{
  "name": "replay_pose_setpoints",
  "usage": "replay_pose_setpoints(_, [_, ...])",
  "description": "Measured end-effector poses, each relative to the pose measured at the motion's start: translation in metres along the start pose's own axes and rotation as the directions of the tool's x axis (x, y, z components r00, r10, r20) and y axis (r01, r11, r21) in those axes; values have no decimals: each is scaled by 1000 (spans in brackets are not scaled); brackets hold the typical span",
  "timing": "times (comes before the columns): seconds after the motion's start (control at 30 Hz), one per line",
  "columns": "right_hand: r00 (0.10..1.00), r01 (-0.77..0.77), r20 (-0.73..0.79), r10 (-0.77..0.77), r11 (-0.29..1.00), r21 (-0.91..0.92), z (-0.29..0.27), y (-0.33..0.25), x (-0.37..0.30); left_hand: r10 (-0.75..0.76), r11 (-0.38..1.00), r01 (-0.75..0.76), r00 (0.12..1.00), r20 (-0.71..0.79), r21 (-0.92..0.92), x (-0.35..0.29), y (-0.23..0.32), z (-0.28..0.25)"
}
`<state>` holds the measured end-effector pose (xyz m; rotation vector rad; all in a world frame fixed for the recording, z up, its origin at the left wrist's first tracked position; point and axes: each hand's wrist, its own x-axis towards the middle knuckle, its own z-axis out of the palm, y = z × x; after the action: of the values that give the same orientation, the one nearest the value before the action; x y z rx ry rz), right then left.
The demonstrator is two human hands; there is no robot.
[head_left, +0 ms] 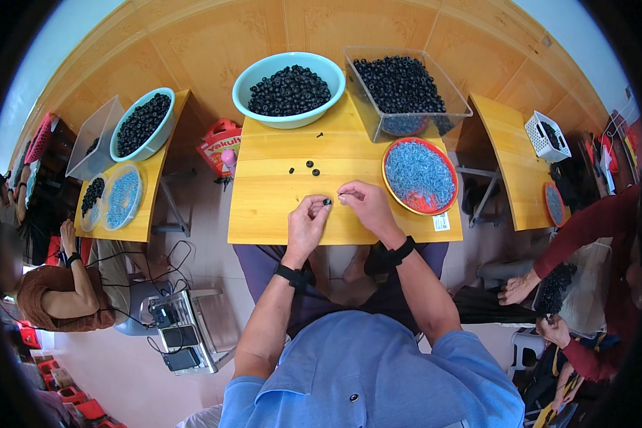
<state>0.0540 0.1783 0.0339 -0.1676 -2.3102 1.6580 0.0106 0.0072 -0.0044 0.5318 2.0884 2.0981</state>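
My left hand pinches a small black ring-shaped part between thumb and fingers over the near edge of the wooden table. My right hand is beside it, fingertips pinched on a thin pale screw pointing toward the black part. Three loose black parts lie on the table just beyond the hands. A red plate heaped with pale blue-grey screws sits to the right of my right hand.
A teal bowl and a clear plastic bin at the table's far edge hold many black parts. A neighbouring table on the left carries similar bowls. Other people sit at left and right. A scale stands on the floor.
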Motion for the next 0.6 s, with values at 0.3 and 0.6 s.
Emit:
replay_pose_setpoints(0.3, [999, -32, 11, 33, 998, -49, 1, -5, -8, 16, 995, -19, 999, 37, 94, -2, 11, 2])
replay_pose_setpoints(0.6, [925, 375, 87, -370, 851, -368, 8, -21, -11, 9, 995, -13, 999, 44, 95, -1, 8, 1])
